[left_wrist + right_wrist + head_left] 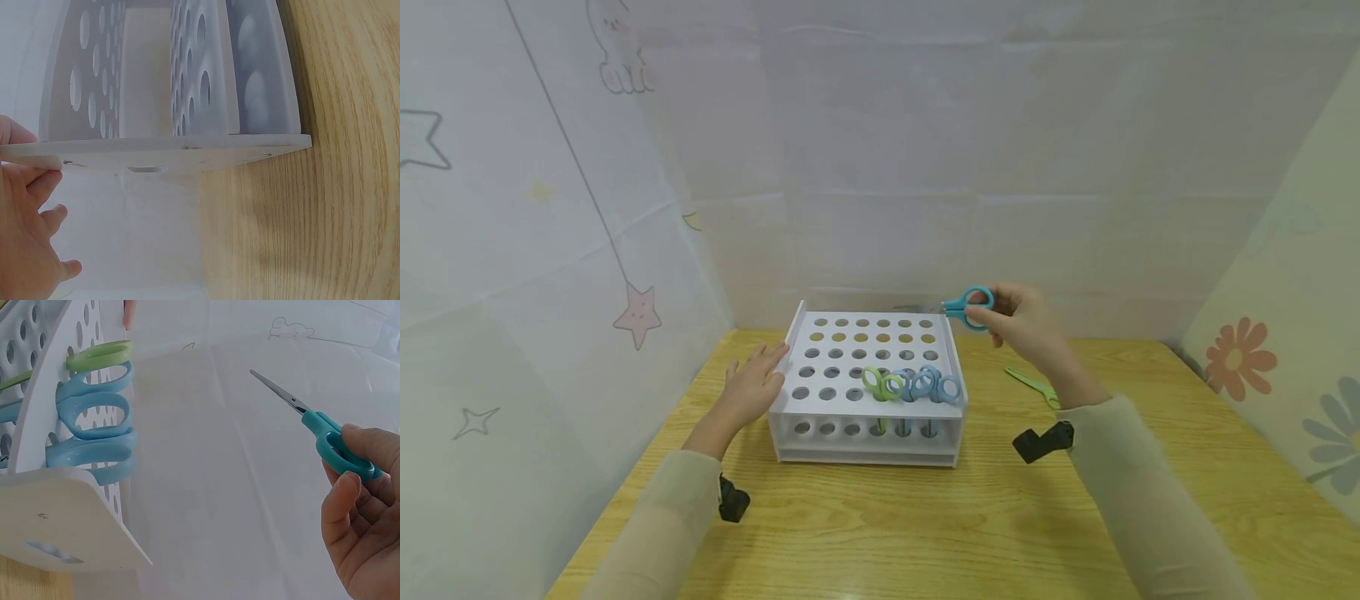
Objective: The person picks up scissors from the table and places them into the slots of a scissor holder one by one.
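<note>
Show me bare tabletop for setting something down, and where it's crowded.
Bare tabletop lies before the white rack, between the left sleeve and right sleeve, and right of the latter. Crowded: the rack's near right corner, where green scissors and two blue pairs stand bunched.

High on the near side, the head camera looks forward and down, wide enough for the whole rack (pixel 840 407), the table (pixel 880 517) and the far wall (pixel 880 150). In tight on the left, the left wrist camera (pixel 733 500) faces far along the rack's left side panel (pixel 150 149), its picture turned sideways. Across to the right, the right wrist camera (pixel 1043 442) faces far too, close on the teal scissors (pixel 957 307), shared with the head view. The rack shows in all three!
</note>
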Demonstrator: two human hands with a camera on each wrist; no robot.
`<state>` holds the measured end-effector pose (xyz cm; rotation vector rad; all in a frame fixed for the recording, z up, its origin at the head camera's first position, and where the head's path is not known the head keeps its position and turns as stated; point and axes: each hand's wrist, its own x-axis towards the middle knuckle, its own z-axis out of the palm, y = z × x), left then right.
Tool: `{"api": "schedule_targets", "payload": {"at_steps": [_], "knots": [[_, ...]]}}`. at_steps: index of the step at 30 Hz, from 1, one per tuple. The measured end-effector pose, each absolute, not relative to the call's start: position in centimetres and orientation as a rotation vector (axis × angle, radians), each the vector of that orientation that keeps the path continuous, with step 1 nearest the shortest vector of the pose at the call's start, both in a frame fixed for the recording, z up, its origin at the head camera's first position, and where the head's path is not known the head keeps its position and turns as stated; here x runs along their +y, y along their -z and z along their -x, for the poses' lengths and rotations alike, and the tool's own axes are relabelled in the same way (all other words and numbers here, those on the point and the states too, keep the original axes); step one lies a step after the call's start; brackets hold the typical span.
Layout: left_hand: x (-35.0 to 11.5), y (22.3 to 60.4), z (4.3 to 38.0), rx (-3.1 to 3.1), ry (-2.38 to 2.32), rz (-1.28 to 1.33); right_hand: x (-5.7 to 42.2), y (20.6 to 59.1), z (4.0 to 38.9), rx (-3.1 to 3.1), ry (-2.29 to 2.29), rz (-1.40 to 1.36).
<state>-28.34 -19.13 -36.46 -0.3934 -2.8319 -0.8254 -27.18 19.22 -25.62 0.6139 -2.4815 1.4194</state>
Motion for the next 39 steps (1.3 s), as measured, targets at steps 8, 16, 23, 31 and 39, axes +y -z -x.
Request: {"api": "schedule_targets", "payload": {"at_steps": [8,16,23,31,39], "knots": [[-19.2,36.6,28.5,-2.831,0.818,0.392,18.4,25.8,27.3,-2.478,-1.402,-0.65],[-19.2,36.6,28.5,-2.828,0.82,0.394,17.4,25.6,27.2,-2.491,-1.432,-0.662],[-19.3,36.7,28.6,-2.827,0.827,0.399,16.9,26.0,27.6,-2.484,-1.415,-0.695],[-19.3,36.7,28.6,-2.822,0.829,0.403,16.3,26.3,27.7,-2.472,-1.47,-0.727],[-19.3,36.7,28.6,-2.824,0.832,0.393,15.6,26.4,27.7,-2.475,-1.496,-0.763]]}}
